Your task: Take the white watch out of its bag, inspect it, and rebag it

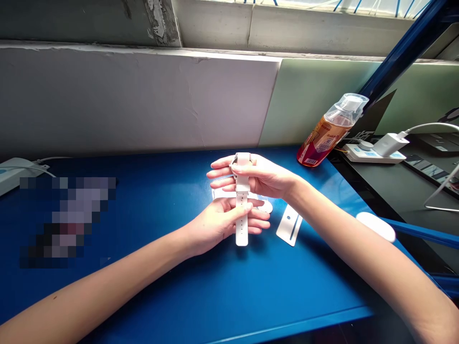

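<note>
White wristwatch with flat, perforated strap [243, 183]: held above the smooth blue worktop [215, 298]. Right hand [263, 175]: fingers clamped on the upper section. Left hand [219, 220]: fingers clamped on the strap's lower end. Judged status: pick-up complete; release not yet done; buckle closure cannot be determined.
</note>
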`<state>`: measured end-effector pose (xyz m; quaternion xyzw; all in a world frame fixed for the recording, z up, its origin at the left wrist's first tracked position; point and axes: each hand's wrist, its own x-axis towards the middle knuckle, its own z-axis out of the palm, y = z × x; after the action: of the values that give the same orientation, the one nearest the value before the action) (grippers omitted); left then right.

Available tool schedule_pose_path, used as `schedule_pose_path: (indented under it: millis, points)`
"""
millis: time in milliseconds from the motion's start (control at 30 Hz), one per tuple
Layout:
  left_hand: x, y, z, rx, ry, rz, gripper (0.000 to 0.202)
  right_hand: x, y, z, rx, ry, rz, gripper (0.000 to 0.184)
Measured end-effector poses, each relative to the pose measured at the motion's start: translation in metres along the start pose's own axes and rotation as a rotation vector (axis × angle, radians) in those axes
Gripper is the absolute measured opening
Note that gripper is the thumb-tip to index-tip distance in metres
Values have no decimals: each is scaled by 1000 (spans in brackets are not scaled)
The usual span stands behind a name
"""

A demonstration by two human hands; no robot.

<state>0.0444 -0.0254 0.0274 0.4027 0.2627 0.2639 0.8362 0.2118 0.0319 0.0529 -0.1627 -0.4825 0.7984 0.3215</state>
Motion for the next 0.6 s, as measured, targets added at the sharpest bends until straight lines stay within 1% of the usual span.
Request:
schedule_pose_path:
  millis: [67, 167, 300, 433, 600]
  points:
    - [0, 1, 1, 24, 19, 0, 28, -1, 0, -2, -19, -10, -7, 32]
    - [-2, 1, 3, 9, -15, -21, 27, -1, 0, -5, -48, -21, -15, 32]
    - [-4, -2, 2, -32, -49, -37, 28, -1, -1, -4, -53, -30, -9, 41]
    - [-3, -3, 1, -42, -57, -34, 28, 0, 1, -1, -4, -35, -35, 48]
    - [-1, 1, 1, -63, -60, 16, 25, 1, 6, 5, 106, -25, -117, 51]
